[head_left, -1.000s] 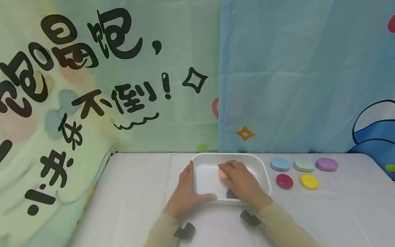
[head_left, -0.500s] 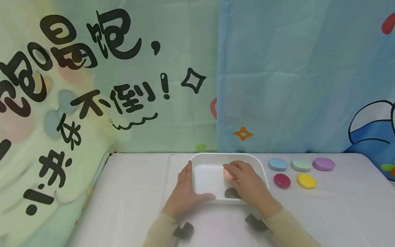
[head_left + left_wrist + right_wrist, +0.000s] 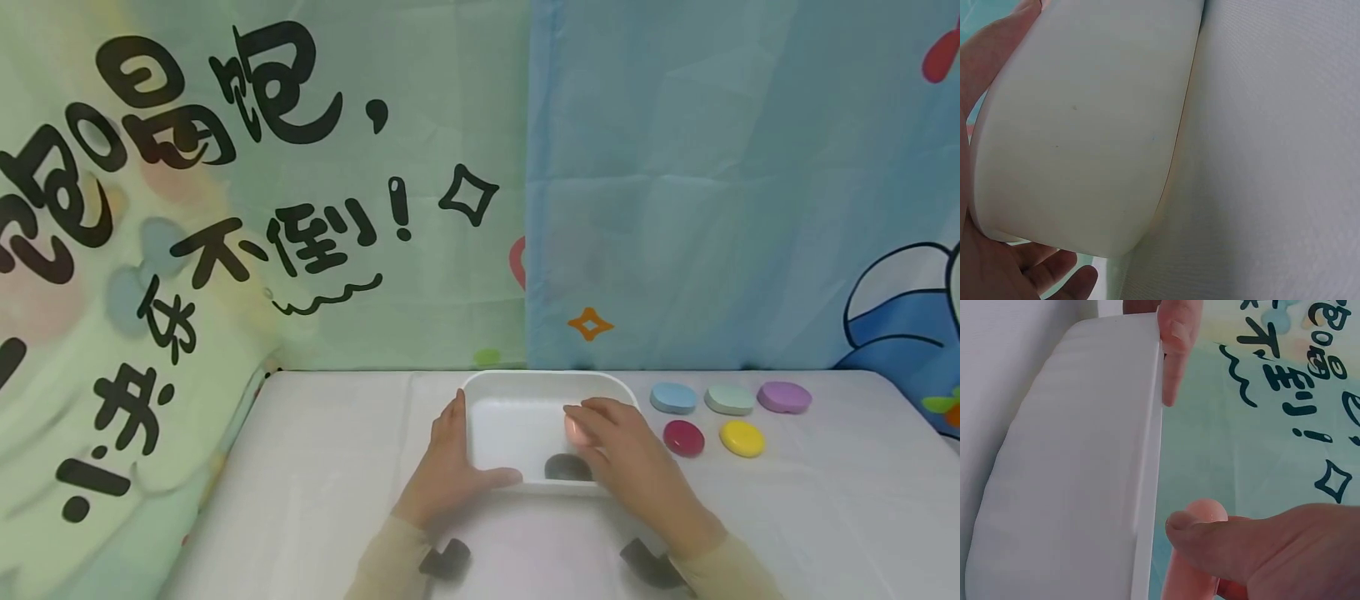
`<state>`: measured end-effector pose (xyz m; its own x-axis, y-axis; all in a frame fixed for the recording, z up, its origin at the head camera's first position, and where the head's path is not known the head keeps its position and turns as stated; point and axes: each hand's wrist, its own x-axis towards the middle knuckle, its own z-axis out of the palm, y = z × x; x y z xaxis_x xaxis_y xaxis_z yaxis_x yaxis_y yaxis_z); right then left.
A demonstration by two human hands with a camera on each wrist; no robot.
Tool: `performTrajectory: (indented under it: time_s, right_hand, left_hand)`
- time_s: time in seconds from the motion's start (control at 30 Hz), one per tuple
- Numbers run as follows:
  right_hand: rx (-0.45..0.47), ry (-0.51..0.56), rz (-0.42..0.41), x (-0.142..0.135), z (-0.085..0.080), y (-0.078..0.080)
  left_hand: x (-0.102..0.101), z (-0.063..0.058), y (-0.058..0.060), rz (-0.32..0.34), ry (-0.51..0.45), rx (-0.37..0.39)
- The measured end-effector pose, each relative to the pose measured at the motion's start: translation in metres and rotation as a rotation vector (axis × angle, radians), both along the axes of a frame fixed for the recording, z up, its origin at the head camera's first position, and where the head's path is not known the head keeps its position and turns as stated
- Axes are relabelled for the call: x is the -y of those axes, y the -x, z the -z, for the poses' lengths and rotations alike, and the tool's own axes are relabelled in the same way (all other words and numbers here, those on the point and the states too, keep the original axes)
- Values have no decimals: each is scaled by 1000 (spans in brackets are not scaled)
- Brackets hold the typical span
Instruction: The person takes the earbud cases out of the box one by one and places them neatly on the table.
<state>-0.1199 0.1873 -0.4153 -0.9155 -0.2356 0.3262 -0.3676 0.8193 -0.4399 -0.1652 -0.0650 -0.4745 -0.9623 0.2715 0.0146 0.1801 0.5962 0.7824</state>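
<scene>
My right hand (image 3: 633, 462) pinches a pink soap bar (image 3: 576, 432) between thumb and fingers over the right half of a white tray (image 3: 502, 429). In the right wrist view the pink bar stands on edge above the tray's rim, and the fingers behind it are mostly hidden. My left hand (image 3: 453, 467) holds the tray's left front corner. Its thumb lies along the near rim and its fingers along the left side; the left wrist view shows fingertips (image 3: 1082, 281) past the tray's end. Near the front wall inside the tray lies a dark grey oval bar (image 3: 567, 468).
Right of the tray, a blue bar (image 3: 673, 397), a pale green bar (image 3: 730, 399) and a purple bar (image 3: 784, 397) form the back row. A dark red bar (image 3: 683, 438) and a yellow bar (image 3: 742, 438) lie in front. Printed curtains (image 3: 450, 317) hang behind the white table.
My right hand has shifted rightward with the pink soap bar inside the tray's area, uncovering more of the dark grey bar. The left hand keeps its place on the tray.
</scene>
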Motion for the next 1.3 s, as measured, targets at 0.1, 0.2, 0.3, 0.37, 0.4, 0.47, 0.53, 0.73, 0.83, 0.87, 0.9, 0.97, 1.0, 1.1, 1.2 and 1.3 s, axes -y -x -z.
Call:
performTrajectory:
  time_s: [0.1,0.2,0.3,0.37,0.4,0.47,0.53,0.73,0.83,0.87,0.9,0.97,1.0,1.1,1.2,1.3]
  right_hand:
    - [48,-10,15,-3,-4,-5]
    - [-3,-27,3,-10,-2,-9]
    - [-81,-35,-2,-18,2,-12]
    - [-118,-38,6,-23,3,-15]
    - [-115,-37,13,-24,2,-16]
    - [-126,-41,23,-29,3,-19]
    - [-138,-49,32,-33,4,-22]
    - [-157,-91,59,-46,8,-34]
    - [-123,-107,84,-52,8,-39]
    - [-112,-112,91,-54,8,-40]
    - [-94,-121,103,-56,8,-41]
    - [-60,-133,121,-59,8,-44]
    - [-44,-141,128,-60,9,-45]
    - [23,-165,158,-63,10,-47]
    - [116,-184,188,-68,14,-49]
    - [198,-187,208,-74,18,-49]
  left_hand:
    - [0,0,1,1,-3,2]
    - [0,2,2,3,-2,4]
    - [1,4,3,4,6,3]
    - [1,4,3,6,9,0]
    - [1,3,3,6,10,1]
    - [1,1,3,5,12,3]
    - [1,1,3,6,11,4]
    - [2,3,4,6,4,0]
    - [2,4,5,9,4,5]
    - [2,4,5,8,2,9]
    - [2,5,5,8,3,11]
    - [2,5,5,9,2,12]
    - [2,5,5,9,2,10]
    - [2,5,4,9,3,6]
    - [2,5,4,8,8,1]
    - [2,5,4,10,10,-5]
